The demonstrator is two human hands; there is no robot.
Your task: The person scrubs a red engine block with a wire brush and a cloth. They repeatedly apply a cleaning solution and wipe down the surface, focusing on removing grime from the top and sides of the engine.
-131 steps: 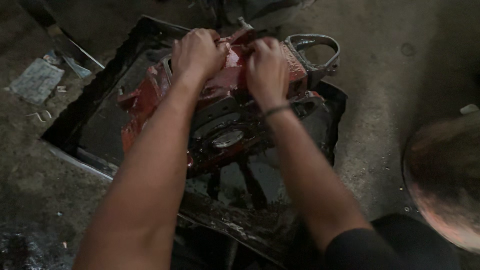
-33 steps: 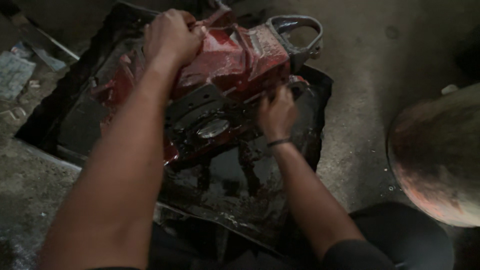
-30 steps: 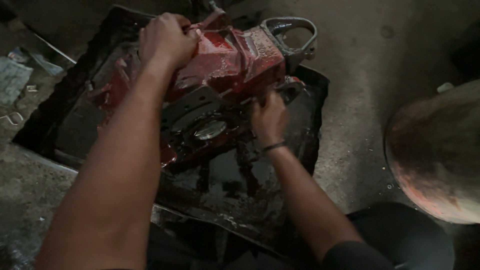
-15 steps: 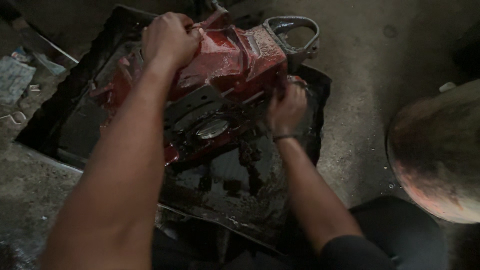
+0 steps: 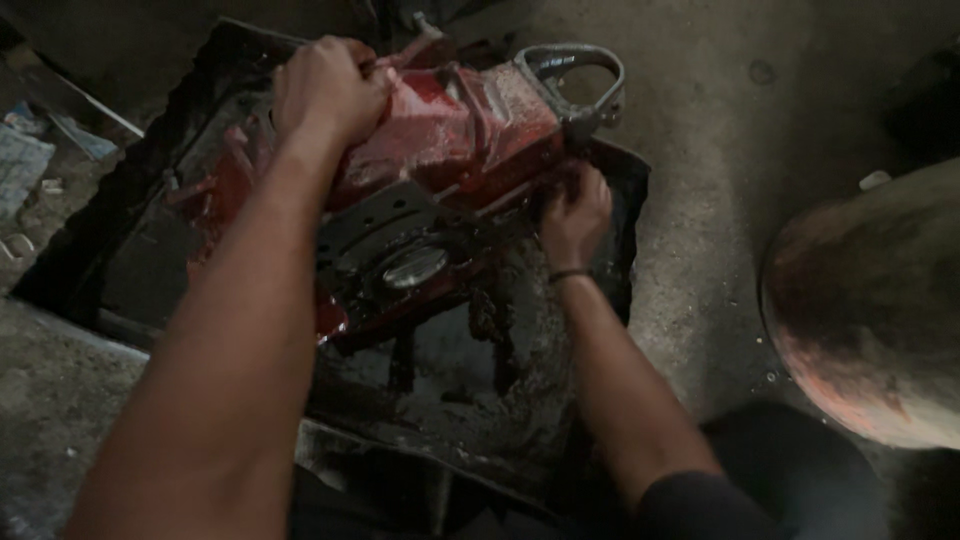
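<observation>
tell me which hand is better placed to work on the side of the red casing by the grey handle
Right, probably. The right hand already sits at that side of the red casing, just below the grey handle. The left hand grips the casing's top, steadying it.

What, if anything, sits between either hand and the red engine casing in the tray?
Nothing visible. The left hand grips the top of the red engine casing; the right hand presses against its lower right side, over the black tray.
</observation>
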